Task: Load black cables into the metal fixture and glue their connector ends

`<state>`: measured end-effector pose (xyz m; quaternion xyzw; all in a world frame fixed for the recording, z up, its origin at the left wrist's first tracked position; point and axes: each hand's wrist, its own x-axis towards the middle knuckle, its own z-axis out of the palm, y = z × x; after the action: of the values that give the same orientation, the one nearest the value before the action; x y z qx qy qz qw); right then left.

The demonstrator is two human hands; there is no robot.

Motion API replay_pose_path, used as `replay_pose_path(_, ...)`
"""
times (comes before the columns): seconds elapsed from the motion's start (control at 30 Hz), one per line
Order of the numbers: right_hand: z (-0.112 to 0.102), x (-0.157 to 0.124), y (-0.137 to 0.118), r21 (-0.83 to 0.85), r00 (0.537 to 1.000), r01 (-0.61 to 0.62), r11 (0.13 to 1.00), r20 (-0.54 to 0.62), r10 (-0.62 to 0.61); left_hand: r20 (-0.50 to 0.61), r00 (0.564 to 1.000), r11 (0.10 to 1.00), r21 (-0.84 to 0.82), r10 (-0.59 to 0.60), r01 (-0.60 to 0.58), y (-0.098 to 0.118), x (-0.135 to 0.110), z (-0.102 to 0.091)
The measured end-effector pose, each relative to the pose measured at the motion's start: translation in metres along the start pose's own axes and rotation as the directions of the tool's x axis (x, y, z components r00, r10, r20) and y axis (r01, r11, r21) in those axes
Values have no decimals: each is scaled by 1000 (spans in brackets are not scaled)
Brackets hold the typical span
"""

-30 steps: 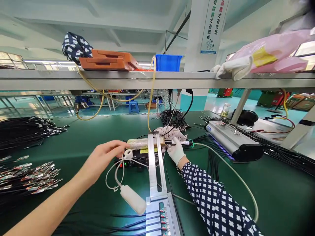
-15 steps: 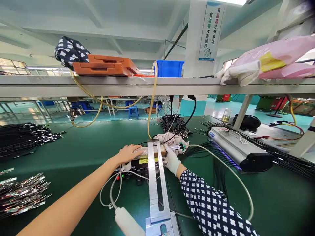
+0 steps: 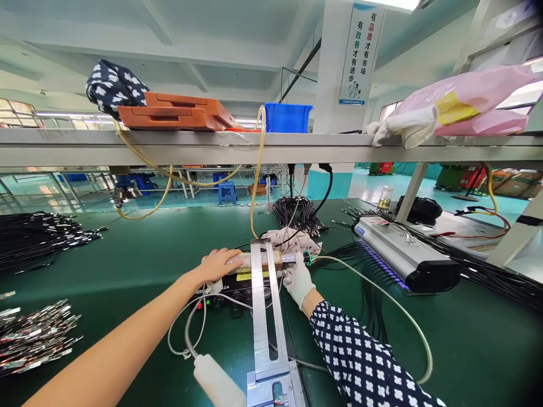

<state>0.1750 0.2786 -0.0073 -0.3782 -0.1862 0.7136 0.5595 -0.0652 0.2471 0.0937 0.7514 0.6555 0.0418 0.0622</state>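
My left hand (image 3: 219, 264), bare, grips the left end of a block wrapped in clear tape (image 3: 247, 262), its fingers laid over the top. Under the block sits a black control box (image 3: 231, 297) with knobs and small lights. My right hand (image 3: 298, 281), in a whitish glove, closes on a dispensing syringe (image 3: 289, 258) at the block's right end, the thumb along the barrel. A pale hose (image 3: 373, 278) runs from the syringe's green-edged end. Between my hands a slotted metal arm (image 3: 259, 305) crosses over the block. The fingertips under the syringe are partly hidden.
A crumpled cloth (image 3: 292, 239) lies behind the block. Black cable bundles (image 3: 46, 237) and stripped cable ends (image 3: 40, 333) lie at left. A silver lamp unit (image 3: 403, 251) stands at right. A shelf (image 3: 195, 148) spans above, with a yellow hose (image 3: 257, 186) hanging down.
My right hand's thumb has moved right, from the block's end onto the syringe barrel. My left hand keeps its place on the block. The whole view has shifted slightly.
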Motion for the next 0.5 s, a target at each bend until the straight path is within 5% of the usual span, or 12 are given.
replay_pose_path(0.27, 6, -22, 0, -40, 997, -71, 997, 39, 72, 9, 1000, 996, -92, -5, 6, 16, 6, -18)
replay_pose_path(0.5, -17, -104, -20, -100, 1000, -1, 995, 24, 4, -181, 983, 950, -299, 34, -88, 90, 17, -51)
